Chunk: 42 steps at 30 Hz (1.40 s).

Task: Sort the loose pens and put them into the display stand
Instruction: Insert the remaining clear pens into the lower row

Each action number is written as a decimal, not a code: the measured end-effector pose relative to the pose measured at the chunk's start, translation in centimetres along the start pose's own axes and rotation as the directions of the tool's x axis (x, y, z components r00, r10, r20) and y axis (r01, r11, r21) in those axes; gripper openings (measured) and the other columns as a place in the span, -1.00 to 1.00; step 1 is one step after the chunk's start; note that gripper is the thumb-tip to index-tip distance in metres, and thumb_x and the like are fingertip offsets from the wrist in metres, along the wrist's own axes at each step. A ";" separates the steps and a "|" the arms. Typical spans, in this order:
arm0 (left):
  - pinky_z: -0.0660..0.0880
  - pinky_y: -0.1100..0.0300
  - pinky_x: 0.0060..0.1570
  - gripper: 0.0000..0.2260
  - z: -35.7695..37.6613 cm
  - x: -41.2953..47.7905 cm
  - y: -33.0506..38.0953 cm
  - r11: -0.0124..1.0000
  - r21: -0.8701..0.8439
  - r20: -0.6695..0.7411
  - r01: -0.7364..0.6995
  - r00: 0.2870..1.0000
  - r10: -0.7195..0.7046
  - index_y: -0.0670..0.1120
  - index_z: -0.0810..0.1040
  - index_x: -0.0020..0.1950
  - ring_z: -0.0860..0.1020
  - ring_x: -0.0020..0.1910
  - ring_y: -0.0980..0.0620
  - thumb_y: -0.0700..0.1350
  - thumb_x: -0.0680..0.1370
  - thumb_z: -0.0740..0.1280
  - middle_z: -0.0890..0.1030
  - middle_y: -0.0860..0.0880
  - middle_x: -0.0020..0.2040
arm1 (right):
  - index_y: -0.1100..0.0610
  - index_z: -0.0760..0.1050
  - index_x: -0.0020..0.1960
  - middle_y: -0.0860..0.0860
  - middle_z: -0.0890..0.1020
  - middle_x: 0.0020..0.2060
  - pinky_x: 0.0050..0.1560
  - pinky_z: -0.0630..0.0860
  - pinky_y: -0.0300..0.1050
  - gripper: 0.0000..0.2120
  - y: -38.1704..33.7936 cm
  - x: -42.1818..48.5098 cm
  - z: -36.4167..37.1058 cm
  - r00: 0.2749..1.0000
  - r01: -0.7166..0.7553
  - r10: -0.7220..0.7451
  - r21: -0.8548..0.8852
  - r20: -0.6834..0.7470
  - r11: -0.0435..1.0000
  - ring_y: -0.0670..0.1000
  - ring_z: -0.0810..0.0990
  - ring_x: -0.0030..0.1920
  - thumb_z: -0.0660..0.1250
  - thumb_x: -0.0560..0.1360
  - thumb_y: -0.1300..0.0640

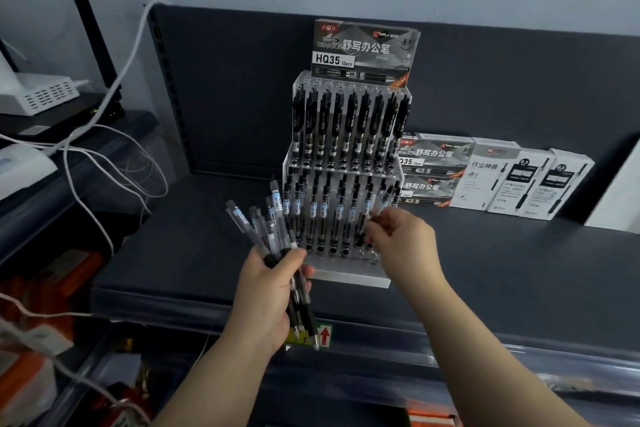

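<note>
Pens [266, 229] fan out of your left hand [270, 288], which grips them just in front of the stand [349, 276]. Your right hand [403, 241] pinches one clear pen [380, 204] at the stand's lower row. The card [363, 48] atop the stand reads "HQ35 12pcs". Boxes [519, 180] marked "0.5" sit right of the stand; white cables [104, 156] hang to its left.
</note>
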<state>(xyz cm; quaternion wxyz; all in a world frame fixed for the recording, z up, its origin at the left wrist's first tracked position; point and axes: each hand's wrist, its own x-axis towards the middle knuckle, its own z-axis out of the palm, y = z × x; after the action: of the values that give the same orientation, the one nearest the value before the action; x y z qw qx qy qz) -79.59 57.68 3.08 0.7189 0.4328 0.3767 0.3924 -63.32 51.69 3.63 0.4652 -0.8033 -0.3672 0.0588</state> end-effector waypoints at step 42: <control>0.54 0.09 -0.22 -0.93 1.0 -0.3 -0.4 0.992 -0.123 -0.011 0.025 1.000 -0.027 -0.10 0.53 -0.03 0.65 -0.16 0.02 -0.23 0.53 0.33 0.69 -0.05 -0.15 | 0.19 0.52 -0.22 0.06 0.61 -0.38 -0.35 0.53 -0.26 -0.90 -1.2 -1.8 -1.7 0.957 -0.275 0.166 0.559 0.238 0.782 -0.06 0.55 -0.41 0.38 0.44 0.32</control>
<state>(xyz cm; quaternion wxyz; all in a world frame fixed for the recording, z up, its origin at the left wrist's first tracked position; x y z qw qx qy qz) -78.72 56.94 3.13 0.7467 0.3804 0.3622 0.4081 -64.49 49.65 5.06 0.6459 -0.6494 -0.2736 0.2938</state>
